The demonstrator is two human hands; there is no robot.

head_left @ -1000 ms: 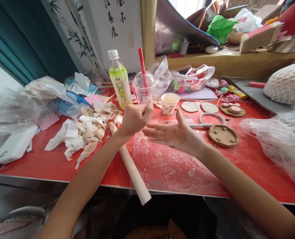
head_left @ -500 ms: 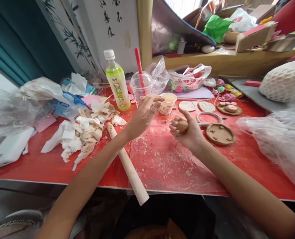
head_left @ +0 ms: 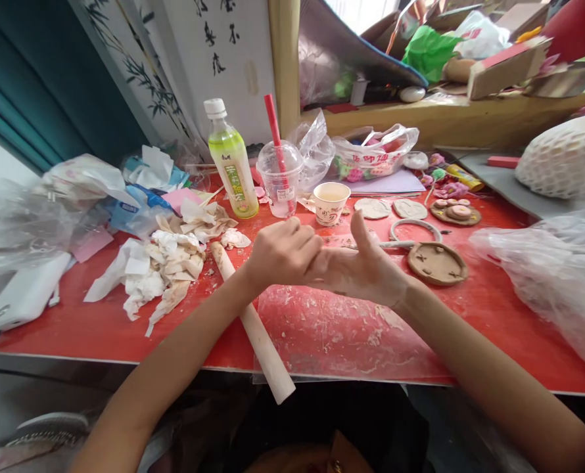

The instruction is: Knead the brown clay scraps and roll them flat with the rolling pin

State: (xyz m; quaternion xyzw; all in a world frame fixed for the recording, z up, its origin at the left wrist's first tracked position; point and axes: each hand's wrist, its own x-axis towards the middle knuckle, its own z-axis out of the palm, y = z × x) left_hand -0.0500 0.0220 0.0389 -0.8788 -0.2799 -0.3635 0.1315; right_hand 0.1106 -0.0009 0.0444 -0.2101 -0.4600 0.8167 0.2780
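Observation:
Over the red table my left hand (head_left: 286, 255) lies back up, its fingers curled down over the fingers of my right hand. My right hand (head_left: 364, 270) is palm up, with its thumb raised and its palm flat. Its fingertips are hidden under my left hand. No clay lump shows; whatever lies between the hands is covered. Just behind them stands a paper cup (head_left: 330, 205). To the right are a shallow round clay dish (head_left: 438, 264) and a clay ring (head_left: 415, 226). A pale rolling pin (head_left: 263, 341) lies slanted below my left wrist.
Crumpled tissues (head_left: 169, 263) lie at left. A drink bottle (head_left: 232, 167) and a plastic cup (head_left: 279, 177) with a red straw stand behind. Flat clay discs (head_left: 373, 209) sit at the back. A clear plastic bag (head_left: 553, 282) covers the right side. Clay crumbs dot the plastic sheet (head_left: 322, 335).
My hands were apart, with a brown clay lump in my right hand. My left hand has come down onto my right, whose palm has opened; the lump is out of sight.

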